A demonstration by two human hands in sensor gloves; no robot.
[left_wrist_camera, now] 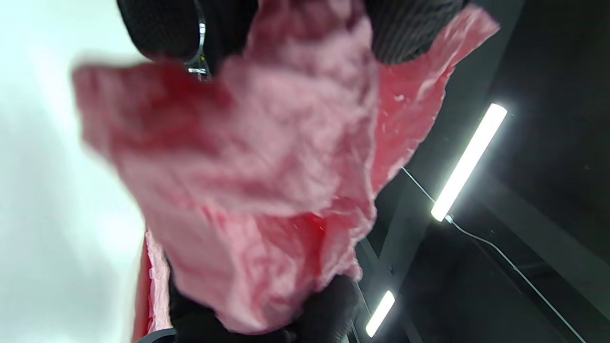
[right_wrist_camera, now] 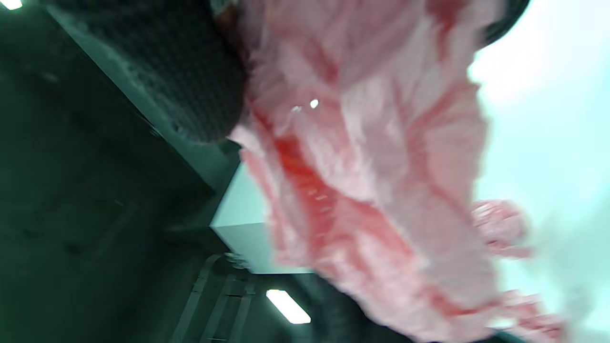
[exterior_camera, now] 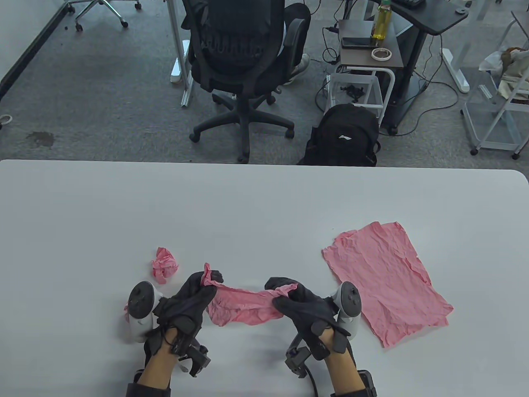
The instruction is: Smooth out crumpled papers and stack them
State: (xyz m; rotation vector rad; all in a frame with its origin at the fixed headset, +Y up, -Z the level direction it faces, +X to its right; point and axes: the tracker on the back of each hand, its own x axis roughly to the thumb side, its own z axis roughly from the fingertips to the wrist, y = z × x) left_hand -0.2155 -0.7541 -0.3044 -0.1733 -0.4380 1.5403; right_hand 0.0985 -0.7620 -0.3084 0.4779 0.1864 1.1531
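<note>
Mid-unfold on sheet number three, by the looks of it.

Both hands have the pink paper stretched between them just above the table: the left hand pinches one bunched end, the right hand pinches the other, fingers closed tight on it. Next I'd guess it needs spreading wider, then pressing flat and laying on the flattened stack off to the right. One crumpled ball waits just beyond the left hand.
</note>
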